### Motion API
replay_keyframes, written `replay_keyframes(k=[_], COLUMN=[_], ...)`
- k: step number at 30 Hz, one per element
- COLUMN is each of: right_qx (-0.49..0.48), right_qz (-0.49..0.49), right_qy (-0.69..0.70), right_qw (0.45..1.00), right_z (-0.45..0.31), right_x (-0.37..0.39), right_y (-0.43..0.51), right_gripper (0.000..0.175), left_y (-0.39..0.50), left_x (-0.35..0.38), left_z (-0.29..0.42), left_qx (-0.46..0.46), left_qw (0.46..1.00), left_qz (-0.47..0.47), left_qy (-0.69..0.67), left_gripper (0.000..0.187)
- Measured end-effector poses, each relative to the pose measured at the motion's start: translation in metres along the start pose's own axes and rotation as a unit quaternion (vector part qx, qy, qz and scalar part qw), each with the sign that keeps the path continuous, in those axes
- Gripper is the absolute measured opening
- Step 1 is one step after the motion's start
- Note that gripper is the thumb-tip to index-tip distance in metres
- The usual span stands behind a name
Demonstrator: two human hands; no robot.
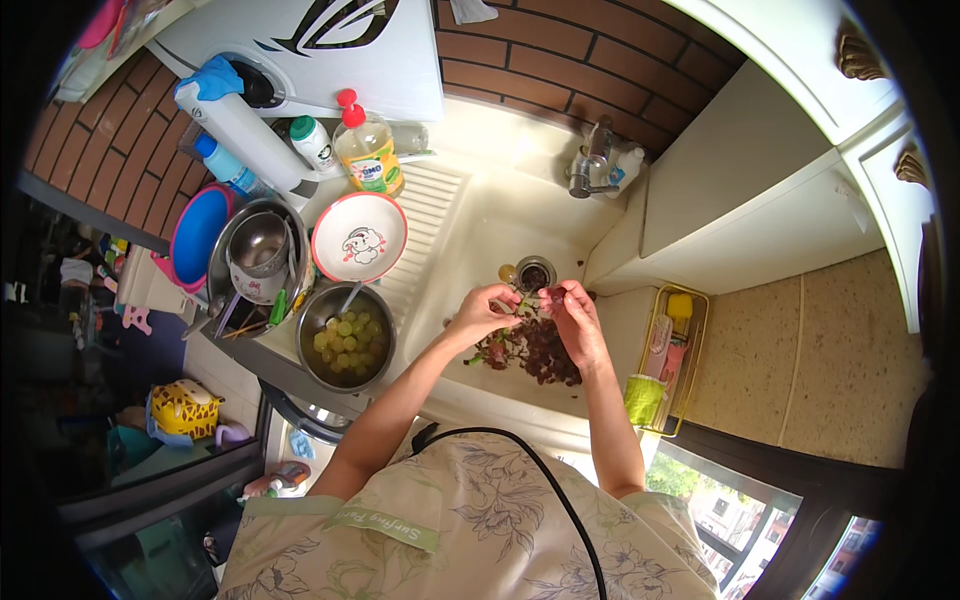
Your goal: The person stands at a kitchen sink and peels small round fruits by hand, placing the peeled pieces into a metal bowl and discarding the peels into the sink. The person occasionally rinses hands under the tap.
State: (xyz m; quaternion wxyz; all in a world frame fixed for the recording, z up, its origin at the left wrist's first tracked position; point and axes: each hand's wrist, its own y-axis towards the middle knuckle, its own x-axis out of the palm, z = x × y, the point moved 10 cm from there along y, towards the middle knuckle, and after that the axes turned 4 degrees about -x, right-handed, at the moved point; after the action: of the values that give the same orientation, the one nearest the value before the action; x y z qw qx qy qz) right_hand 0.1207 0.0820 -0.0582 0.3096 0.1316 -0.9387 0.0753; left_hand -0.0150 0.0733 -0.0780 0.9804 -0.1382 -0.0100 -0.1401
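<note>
Both hands are over the white sink (480, 247). My left hand (491, 311) has its thumb and fingers curled near a thin green stem; whether they pinch it cannot be told. Close to its right, my right hand (576, 319) holds a small reddish piece, likely grape skin (555, 297), between thumb and fingers. Below lies a pile of dark red grape skins (547, 352) with green stems. Behind the hands is the drain strainer (535, 275), with dark scraps in it and a pale round grape (508, 273) beside it. A steel bowl (306, 330) of peeled green grapes and a spoon handle stands left.
Left of the sink are a red-rimmed white bowl (319, 236), a steel basin of dishes (219, 247), a blue basin (202, 236) and a pump bottle (367, 154). A faucet (580, 176) stands at the back, a gold wire rack (679, 397) on the right.
</note>
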Motion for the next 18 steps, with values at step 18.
replay_keyframes(k=[18], right_qx=[-0.165], right_qz=[0.083], right_qy=[-0.595], right_qw=[0.782], right_z=[-0.072], right_x=[0.028], right_y=[-0.013], right_gripper=[0.010], left_y=[-0.010], left_x=[0.000], left_z=[0.050], left_qx=[0.130], left_qw=[0.948], left_qz=[0.118], left_qy=[0.267], left_gripper=[0.025])
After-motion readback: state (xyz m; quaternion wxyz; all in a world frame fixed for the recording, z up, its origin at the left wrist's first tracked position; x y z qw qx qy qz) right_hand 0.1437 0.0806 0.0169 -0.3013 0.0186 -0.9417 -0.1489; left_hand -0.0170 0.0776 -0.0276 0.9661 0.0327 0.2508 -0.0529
